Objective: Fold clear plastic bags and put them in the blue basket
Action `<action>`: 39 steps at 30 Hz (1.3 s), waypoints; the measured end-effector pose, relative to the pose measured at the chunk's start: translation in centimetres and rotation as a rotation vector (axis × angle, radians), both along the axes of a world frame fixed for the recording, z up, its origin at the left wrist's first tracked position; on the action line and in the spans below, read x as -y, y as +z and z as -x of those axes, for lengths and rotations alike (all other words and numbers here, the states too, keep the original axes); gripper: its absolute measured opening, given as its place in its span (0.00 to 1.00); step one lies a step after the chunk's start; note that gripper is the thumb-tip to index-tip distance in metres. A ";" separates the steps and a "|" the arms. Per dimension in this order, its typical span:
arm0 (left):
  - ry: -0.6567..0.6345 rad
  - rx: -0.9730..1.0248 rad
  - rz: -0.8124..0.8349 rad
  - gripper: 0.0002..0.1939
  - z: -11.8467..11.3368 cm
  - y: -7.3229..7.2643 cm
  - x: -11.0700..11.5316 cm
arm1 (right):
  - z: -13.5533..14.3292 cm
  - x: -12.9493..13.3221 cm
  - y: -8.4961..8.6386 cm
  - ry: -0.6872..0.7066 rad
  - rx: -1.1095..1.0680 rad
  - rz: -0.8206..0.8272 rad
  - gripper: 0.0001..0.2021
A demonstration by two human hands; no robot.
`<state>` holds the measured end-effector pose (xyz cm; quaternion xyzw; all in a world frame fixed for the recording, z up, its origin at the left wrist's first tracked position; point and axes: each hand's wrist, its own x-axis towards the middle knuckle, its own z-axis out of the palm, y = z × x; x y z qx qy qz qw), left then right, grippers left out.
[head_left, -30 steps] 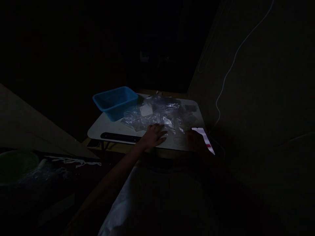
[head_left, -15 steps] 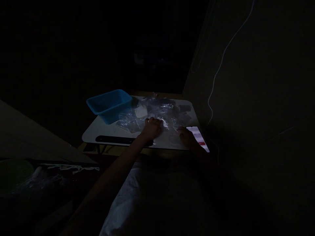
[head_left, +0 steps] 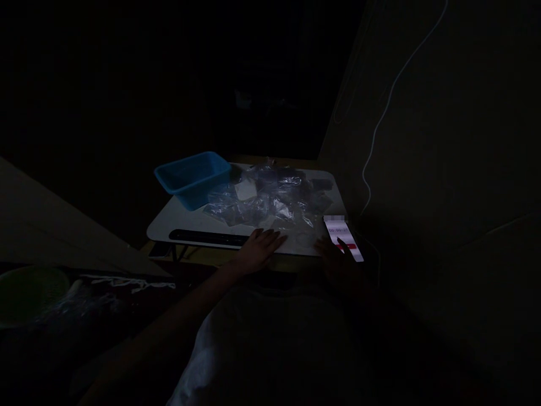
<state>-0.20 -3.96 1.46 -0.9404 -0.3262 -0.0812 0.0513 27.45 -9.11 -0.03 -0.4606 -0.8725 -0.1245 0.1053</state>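
Note:
The room is very dark. My left hand point(head_left: 260, 248) lies at the table's front edge with fingers stretched out, holding nothing, just short of a heap of clear plastic bags point(head_left: 274, 206). My right hand point(head_left: 333, 258) is a dim shape at the front right edge. Its fingers look apart, and one shows dark against the lit screen of a phone point(head_left: 341, 230), close to a red button. Whether that finger touches the glass I cannot tell. A pale squarish piece point(head_left: 245, 190) sits among the bags.
A blue plastic basin point(head_left: 192, 183) stands at the back left of the small white table point(head_left: 163, 223). A dark slot point(head_left: 207, 237) runs along its front. A white cable point(head_left: 382, 113) hangs on the right. A green round thing point(head_left: 31, 293) is low at left.
My left hand has drawn back from the plastic bags to the front edge. My right hand has also come back a little, with a finger now over the phone. The view has shifted slightly.

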 end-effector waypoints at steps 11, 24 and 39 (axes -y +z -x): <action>0.030 0.210 0.040 0.19 0.1 0.0 0.7 | 0.7 -0.3 0.0 -0.025 -0.029 -0.018 0.25; 0.031 0.306 0.170 0.27 -0.6 0.6 -0.7 | 0.9 -2.9 -0.6 0.027 -0.424 0.108 0.15; 0.137 0.345 0.291 0.30 -0.8 0.8 -3.7 | 0.4 -3.3 2.4 0.060 -0.598 0.406 0.14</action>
